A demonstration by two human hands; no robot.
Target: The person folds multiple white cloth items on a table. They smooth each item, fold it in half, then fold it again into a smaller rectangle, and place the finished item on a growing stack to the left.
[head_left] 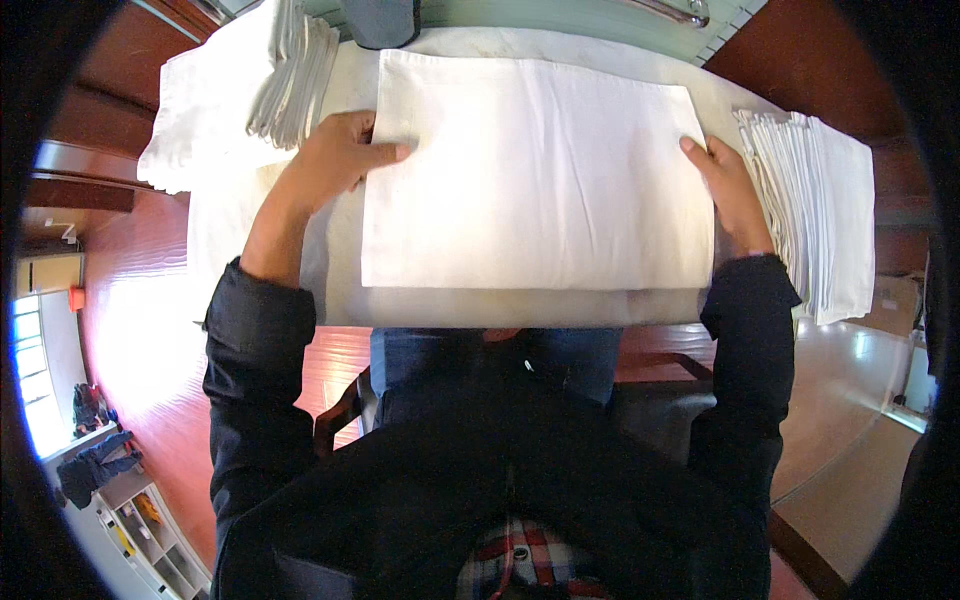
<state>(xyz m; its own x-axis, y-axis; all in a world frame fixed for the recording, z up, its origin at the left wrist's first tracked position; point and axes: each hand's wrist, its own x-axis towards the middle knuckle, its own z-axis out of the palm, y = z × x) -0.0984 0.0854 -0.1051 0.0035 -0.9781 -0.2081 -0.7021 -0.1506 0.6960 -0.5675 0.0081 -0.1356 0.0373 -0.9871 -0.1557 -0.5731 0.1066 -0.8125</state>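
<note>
Head view: left hand [340,160] and right hand [728,190] lie flat, gripping nothing, pressing opposite edges of a white folded cloth rectangle [535,175] centred on the cloth-covered table [480,308]. Judged part-folded. Stacks of folded white cloths [815,210] flank it.

Centre: folded cloth [535,175] on the counter [340,290]
Far left: cloth stack [235,90]
Right: second stack [815,200]
Hands: at the cloth's side edges

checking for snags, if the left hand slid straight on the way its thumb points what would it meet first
The left hand lies at the folded white cloth's left edge, thumb pointing right across it. Going on, it would probably meet only that cloth's flat top; the right hand holds the far edge.
</note>
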